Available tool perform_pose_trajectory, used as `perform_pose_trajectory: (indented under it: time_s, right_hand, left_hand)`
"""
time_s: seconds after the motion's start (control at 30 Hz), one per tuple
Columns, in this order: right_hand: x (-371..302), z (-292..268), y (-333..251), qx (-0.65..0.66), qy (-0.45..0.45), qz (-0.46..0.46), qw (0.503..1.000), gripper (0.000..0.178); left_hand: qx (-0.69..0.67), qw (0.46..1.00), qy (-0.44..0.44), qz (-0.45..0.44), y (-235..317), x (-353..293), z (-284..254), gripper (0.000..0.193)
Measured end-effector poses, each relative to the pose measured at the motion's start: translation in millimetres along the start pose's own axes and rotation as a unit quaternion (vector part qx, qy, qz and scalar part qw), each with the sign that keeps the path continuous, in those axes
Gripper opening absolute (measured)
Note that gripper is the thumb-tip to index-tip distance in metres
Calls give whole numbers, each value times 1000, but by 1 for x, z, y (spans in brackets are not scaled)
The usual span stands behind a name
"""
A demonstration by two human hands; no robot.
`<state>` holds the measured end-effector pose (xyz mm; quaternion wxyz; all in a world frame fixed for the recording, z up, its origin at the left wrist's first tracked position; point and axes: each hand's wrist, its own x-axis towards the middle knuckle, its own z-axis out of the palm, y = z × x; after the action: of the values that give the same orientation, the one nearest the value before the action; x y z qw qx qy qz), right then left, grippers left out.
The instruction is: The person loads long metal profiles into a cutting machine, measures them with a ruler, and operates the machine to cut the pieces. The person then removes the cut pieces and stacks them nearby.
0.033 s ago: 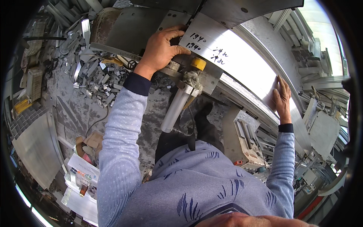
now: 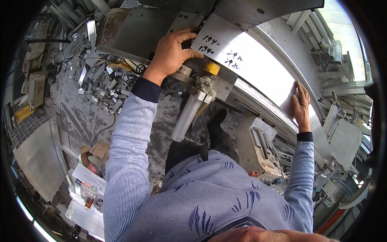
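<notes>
A long, shiny aluminium profile (image 2: 258,66) with handwritten black marks lies slantwise across the machine bed, from top centre toward the lower right. At its left end, my left hand (image 2: 171,52) grips the edge, thumb on the near corner and fingers bent by the end face. My right hand (image 2: 300,105) rests on the profile further along, fingers stretched out over its surface. Just below my left thumb is a yellow-capped clamp (image 2: 211,68), dirty with grey shavings. Its silver cylinder (image 2: 187,119) points down toward me. The undersides of my left fingers are hidden.
Dark metal machine guards (image 2: 252,12) overhang the profile's left end. Metal offcuts (image 2: 107,86) lie heaped on the floor at left. A bench (image 2: 258,147) with small bars stands right of my legs. Stacked profiles (image 2: 350,88) fill the far right, and a white box (image 2: 88,181) sits lower left.
</notes>
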<state>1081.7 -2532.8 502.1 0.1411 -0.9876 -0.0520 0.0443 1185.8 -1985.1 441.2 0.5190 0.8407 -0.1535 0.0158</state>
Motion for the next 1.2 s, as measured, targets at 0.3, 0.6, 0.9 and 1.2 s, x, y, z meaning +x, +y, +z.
perform_pose_trajectory:
  time_s: [0.3,0.6,0.9,1.2]
  right_hand:
    - [-1,0,-1,4,3,12,1000,52]
    - [0,1,-2,4,9,15,1000,53]
    - [0,-19,-10,45,-67,10,997,121]
    - [3,-12,-45,-102,-62,-61,991,136]
  left_hand:
    - [-21,1000,-7,-7,2,1,-2,52]
    - [-15,1000,-8,-8,10,3,-4,56]
    - [4,1000,-6,14,13,2,-5,52]
    - [1,1000,1,9,14,1,-6,53]
